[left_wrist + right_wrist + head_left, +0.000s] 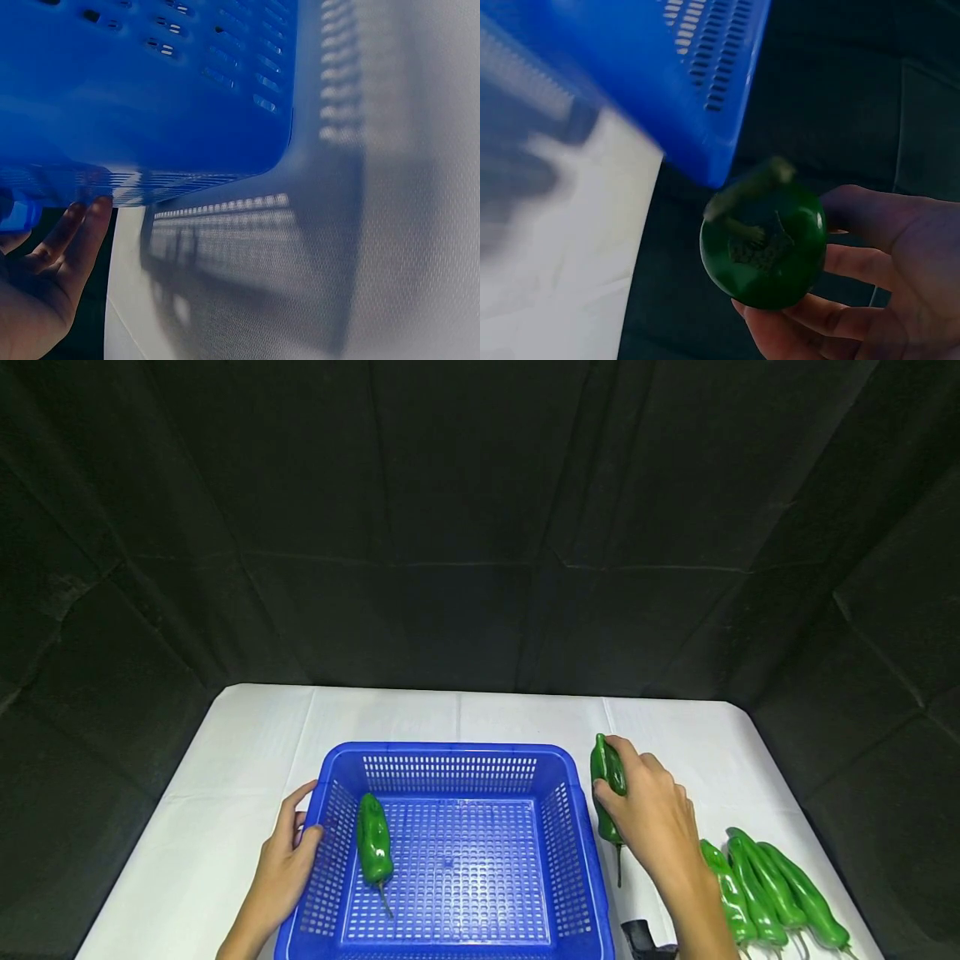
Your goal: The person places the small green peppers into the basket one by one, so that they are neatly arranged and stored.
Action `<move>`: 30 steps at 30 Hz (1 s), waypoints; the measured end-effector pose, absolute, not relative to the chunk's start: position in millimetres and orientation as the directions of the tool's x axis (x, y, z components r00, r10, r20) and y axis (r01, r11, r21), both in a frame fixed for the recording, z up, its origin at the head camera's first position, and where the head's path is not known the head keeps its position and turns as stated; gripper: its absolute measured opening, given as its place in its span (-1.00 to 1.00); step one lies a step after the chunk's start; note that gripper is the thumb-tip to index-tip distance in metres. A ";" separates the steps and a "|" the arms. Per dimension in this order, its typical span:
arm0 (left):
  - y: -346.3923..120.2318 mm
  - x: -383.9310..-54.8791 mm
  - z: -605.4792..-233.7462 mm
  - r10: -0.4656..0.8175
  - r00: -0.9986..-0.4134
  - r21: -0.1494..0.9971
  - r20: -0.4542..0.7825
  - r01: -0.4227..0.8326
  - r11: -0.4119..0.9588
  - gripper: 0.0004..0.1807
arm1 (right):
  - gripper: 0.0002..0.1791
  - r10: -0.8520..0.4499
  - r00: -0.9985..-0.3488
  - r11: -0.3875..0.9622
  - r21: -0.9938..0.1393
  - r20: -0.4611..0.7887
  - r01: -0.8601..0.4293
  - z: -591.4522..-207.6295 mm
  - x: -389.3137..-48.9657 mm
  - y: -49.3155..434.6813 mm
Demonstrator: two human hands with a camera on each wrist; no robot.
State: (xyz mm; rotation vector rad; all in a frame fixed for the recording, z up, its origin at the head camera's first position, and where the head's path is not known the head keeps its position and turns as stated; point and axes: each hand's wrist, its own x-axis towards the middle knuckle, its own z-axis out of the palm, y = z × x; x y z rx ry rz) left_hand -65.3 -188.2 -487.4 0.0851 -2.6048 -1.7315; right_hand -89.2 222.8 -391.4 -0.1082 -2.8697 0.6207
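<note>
A blue plastic basket (448, 935) with slotted walls stands on the white table. My left hand (281, 868) holds its left rim, thumb at the edge and fingers on the outer wall; in the left wrist view the fingers (84, 240) touch that wall. One green pepper (373, 839) lies inside, near the left wall. Just outside the right rim, my right hand (656, 810) grips another green pepper (606, 777), stem pointing toward me. In the right wrist view, the stem end of this held pepper (765, 255) faces the camera, with fingers and thumb around its far side.
Several green peppers (776, 893) lie side by side at the table's right front, beyond my right forearm. A black device (643, 937) shows beside the right wrist. Black cloth (450, 527) hangs behind and at both sides of the white table (225, 743).
</note>
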 end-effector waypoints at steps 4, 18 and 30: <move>-188.8 -65.5 -487.9 -0.048 -0.999 0.922 -0.016 -0.033 0.386 -0.39 | -0.41 0.072 -0.973 0.909 -0.415 0.220 -0.027 -388.7 -93.7 211.3; -188.1 -66.8 -490.1 -0.046 -0.998 0.928 -0.041 -0.055 0.369 -0.39 | -0.40 -0.026 -0.971 0.877 -0.460 0.236 -0.135 -386.9 -107.3 162.5; -188.8 -67.4 -490.3 -0.045 -0.998 0.922 -0.045 -0.059 0.383 -0.39 | -0.41 -0.141 -0.966 0.819 -0.523 0.219 -0.238 -386.6 -119.4 124.0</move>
